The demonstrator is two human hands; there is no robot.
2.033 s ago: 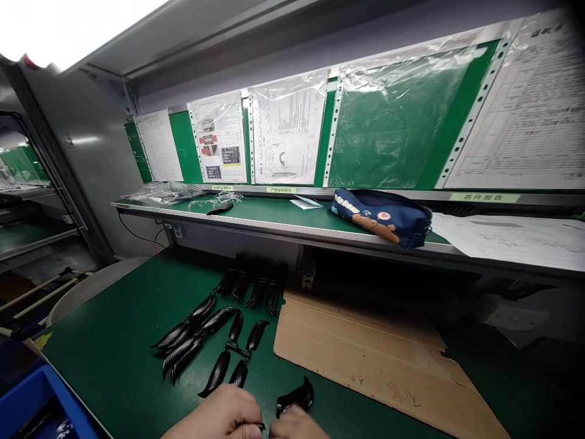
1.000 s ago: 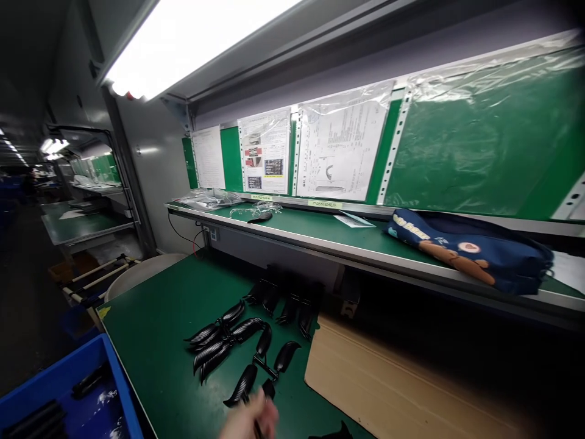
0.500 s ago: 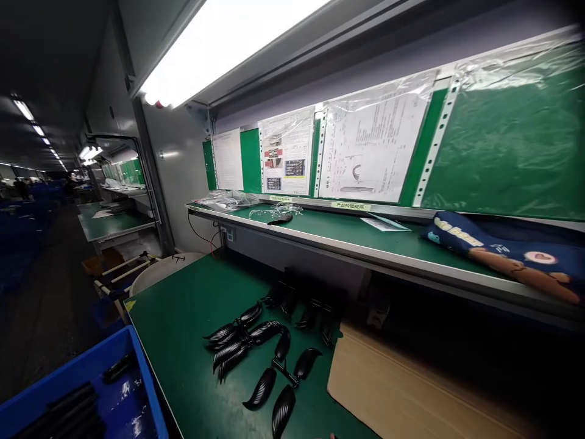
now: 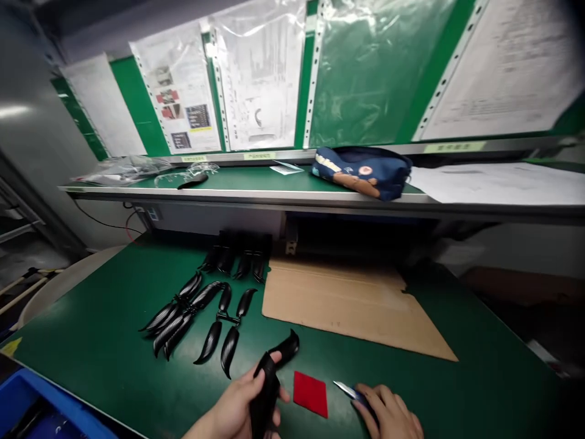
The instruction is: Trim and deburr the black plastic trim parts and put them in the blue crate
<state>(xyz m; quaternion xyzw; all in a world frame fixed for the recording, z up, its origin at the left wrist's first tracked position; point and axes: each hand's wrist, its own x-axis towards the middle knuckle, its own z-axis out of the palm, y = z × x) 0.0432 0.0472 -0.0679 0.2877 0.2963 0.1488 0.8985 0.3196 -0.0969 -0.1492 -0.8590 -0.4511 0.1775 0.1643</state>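
My left hand (image 4: 237, 405) is closed round a black curved plastic part (image 4: 269, 381) at the near edge of the green bench (image 4: 91, 341); the part's tip points up and to the right. My right hand (image 4: 388, 413) rests on the bench and grips a small blue-handled knife (image 4: 347, 390) whose blade points left. A red square pad (image 4: 311, 394) lies flat between the two hands. Several more black ribbed curved parts (image 4: 196, 317), some joined on sprues, lie spread on the bench to the left.
A flat sheet of brown cardboard (image 4: 347, 302) lies behind the hands. The upper shelf (image 4: 247, 186) carries a dark blue pouch (image 4: 363, 171), clear bags and white papers. A blue bin (image 4: 27, 408) sits at the lower left corner.
The view swung left towards the aisle, then back down to the bench. Both hands were out of sight half a second ago; now the left holds a black part, the right a knife.
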